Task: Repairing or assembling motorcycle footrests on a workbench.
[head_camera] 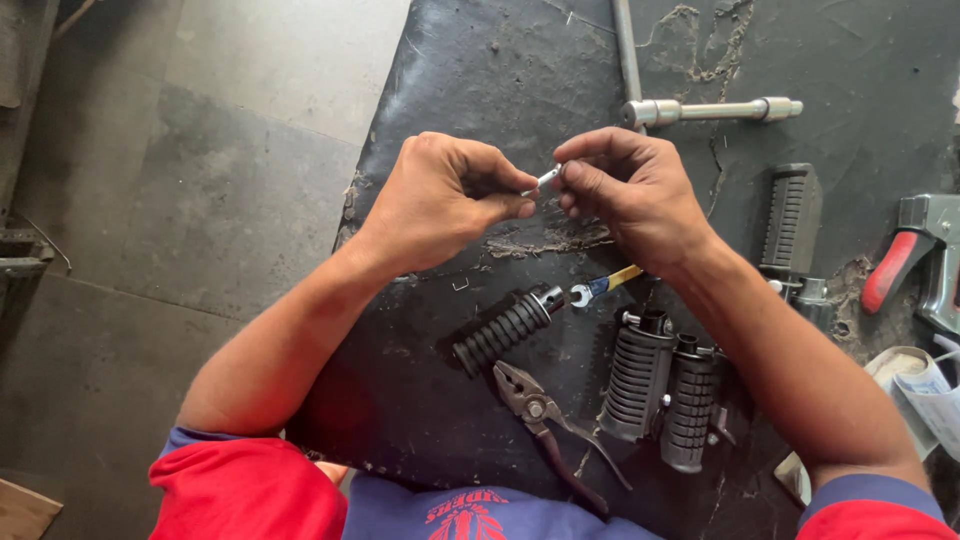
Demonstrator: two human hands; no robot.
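Left hand [440,200] and right hand [625,190] both pinch a small silver metal pin [547,178] at 12 o'clock above the black ribbed rubber footpeg [505,330]. Best kept fingertip-tight and level.

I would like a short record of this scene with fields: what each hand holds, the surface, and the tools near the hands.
left hand: left hand pinches one end of a small silver pin
right hand: right hand pinches the other end of the same pin
surface: worn black mat, cracked, lying on a grey floor
below the hands: one ribbed black footrest, a small spanner, pliers, two more ribbed footrests side by side
above the hands: silver socket wrench
far right: red-handled tool
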